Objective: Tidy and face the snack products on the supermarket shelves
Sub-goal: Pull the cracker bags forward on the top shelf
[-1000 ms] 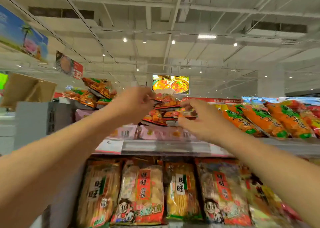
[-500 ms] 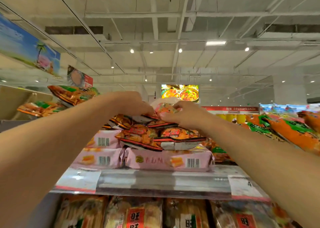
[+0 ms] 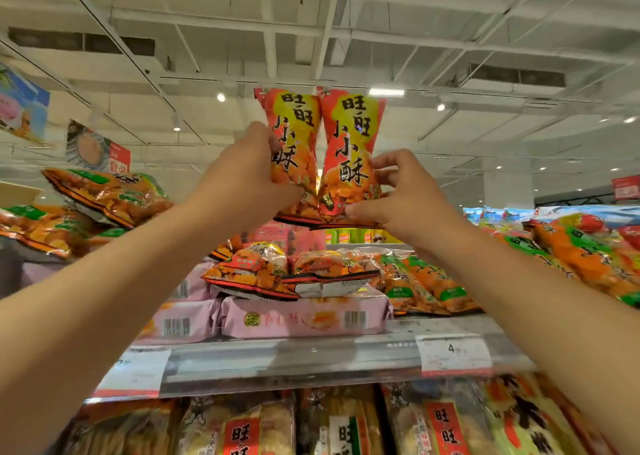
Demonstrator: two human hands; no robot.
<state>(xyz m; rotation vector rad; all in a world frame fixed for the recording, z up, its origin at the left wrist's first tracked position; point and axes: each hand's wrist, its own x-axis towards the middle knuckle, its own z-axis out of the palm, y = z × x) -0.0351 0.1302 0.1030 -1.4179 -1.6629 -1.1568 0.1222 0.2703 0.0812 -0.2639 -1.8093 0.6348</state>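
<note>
Two red-and-yellow snack bags being held upright above the top shelf, one in each hand.

Nearest the camera, yellow and orange plastic-wrapped cracker packs [image 3: 242,427] are standing in a row under the grey metal shelf edge [image 3: 294,364], which is carrying a white price label [image 3: 453,352]. On that shelf, pink rectangular paper-wrapped packs [image 3: 304,319] are lying flat, with orange-and-red foil snack bags [image 3: 252,274] lying on top of them. Above these, the left hand [image 3: 242,181] is gripping the left red-and-yellow foil snack bag [image 3: 294,150] at its lower half, fingers curled round it. The right hand [image 3: 398,191] is pinching the right red-and-yellow foil snack bag [image 3: 349,153] between thumb and fingers. The two bags are touching side by side, printed fronts facing the camera. Orange-and-green foil snack bags [image 3: 581,257] are lying further right.
</note>
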